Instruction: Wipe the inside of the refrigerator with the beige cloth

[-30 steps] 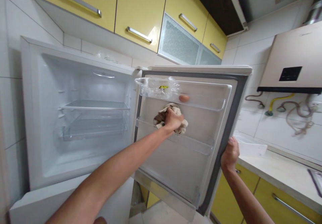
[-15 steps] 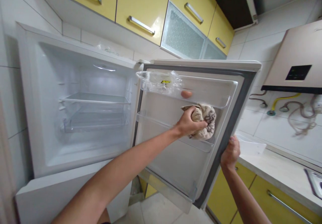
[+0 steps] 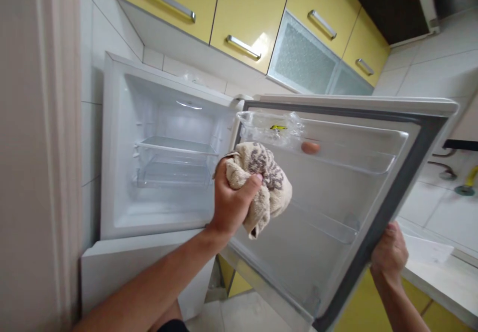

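A bunched beige towel (image 3: 274,192) with a dark brown pattern is gripped in my left hand (image 3: 231,197), held out in front of the open fridge. My right hand (image 3: 390,252) grips the outer edge of the fridge door (image 3: 336,272), its fingertips partly hidden behind the door. On the door's top clear shelf lie a brown egg (image 3: 310,147) and a crumpled clear plastic bag (image 3: 287,125) with a yellow-green mark. The middle door shelf (image 3: 328,225) is partly covered by the towel.
The fridge compartment (image 3: 149,212) at left holds a glass shelf (image 3: 175,145) and a clear drawer (image 3: 172,175). Yellow cabinets (image 3: 250,8) hang above. A pale counter (image 3: 444,282) lies right of the door, with a white container (image 3: 429,247) on it.
My left hand has drawn the towel away from the middle door shelf, leftward and nearer to me. My right hand still holds the door edge, and the door appears closer. The view has shifted left.
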### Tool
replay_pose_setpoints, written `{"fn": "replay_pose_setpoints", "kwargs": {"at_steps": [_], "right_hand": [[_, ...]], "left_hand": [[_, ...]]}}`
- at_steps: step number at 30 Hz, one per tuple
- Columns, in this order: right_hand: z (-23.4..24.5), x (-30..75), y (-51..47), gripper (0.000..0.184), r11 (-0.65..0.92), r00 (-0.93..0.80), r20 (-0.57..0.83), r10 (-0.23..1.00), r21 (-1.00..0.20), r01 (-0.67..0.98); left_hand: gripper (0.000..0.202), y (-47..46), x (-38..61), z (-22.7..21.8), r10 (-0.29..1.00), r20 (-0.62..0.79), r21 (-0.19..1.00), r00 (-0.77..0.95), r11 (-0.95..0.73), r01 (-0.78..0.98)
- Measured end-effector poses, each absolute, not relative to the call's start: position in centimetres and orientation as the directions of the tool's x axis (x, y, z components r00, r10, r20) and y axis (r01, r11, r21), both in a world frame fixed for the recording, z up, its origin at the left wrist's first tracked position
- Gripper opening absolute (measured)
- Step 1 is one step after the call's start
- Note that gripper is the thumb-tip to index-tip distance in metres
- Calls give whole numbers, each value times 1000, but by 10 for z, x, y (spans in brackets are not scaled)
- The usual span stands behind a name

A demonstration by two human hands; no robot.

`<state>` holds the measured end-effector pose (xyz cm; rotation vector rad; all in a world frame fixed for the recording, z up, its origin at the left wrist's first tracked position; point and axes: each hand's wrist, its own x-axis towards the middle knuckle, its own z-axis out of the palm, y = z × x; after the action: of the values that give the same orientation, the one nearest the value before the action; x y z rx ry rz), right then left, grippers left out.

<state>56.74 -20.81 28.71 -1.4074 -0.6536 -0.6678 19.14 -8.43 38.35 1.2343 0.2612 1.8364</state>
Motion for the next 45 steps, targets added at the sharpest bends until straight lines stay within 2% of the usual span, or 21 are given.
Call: {"fn": "replay_pose_setpoints", "kwargs": {"at_steps": [2,4,6,7,8,9,10,11,12,14,15,17,21,25,28,31,38,41,45], "right_hand": [[291,556,-210,60,48,695,707,-132,-695,717],[296,537,-209,56,188,667,647,-370,-651,736],[302,504,-204,43,342,557,570,-604,-446,827],[305,481,-201,36,396,504,575,-644,-314,863],[308,455,-198,28,447,496,585,-642,-241,862],[311,426,-196,25,491,492,646,-584,-201,847],[313,398,-193,30,558,478,760,-441,-185,809],[314,371,-190,40,618,420,872,-252,-189,763],[314,348,-187,49,678,358,933,-29,-244,693],[314,315,-176,61,723,215,920,328,-391,570],[314,305,-168,65,718,161,877,454,-466,517],[314,297,-149,73,690,91,787,610,-584,428],[321,291,-109,104,607,-34,629,777,-734,303],[335,276,-87,125,568,-140,553,821,-770,289],[342,269,-83,126,555,-154,533,832,-793,253],[344,269,-85,116,565,-112,559,821,-771,294],[345,266,-91,84,635,22,768,641,-545,547],[351,267,-96,79,630,16,843,538,-415,656],[364,283,-107,79,604,-56,924,379,-201,771]], "left_hand": [[33,-78,169,373,761,614,602,-210,-624,-499],[34,-71,153,360,766,585,619,-268,-635,-462],[35,-65,142,347,776,562,640,-288,-628,-442],[35,-62,139,340,780,555,647,-289,-623,-439],[35,-59,137,334,784,553,650,-283,-618,-442],[34,-57,135,329,788,553,649,-271,-611,-452],[35,-56,134,324,792,554,647,-255,-603,-467],[35,-55,134,320,796,557,644,-237,-594,-483],[35,-55,133,317,799,558,639,-224,-586,-499],[37,-56,131,312,805,557,627,-204,-569,-531],[37,-57,130,311,807,558,622,-193,-561,-547],[36,-60,127,309,808,567,611,-161,-544,-575],[36,-65,124,306,787,611,591,-80,-521,-616],[42,-64,126,303,792,610,584,25,-428,-690],[50,-61,126,302,797,576,604,181,-266,-751],[54,-57,124,301,712,603,633,360,-152,-759],[56,-58,132,307,654,703,656,280,-443,-611],[49,-64,131,312,633,735,655,245,-568,-499],[43,-62,125,309,584,801,596,133,-754,-277]]}}
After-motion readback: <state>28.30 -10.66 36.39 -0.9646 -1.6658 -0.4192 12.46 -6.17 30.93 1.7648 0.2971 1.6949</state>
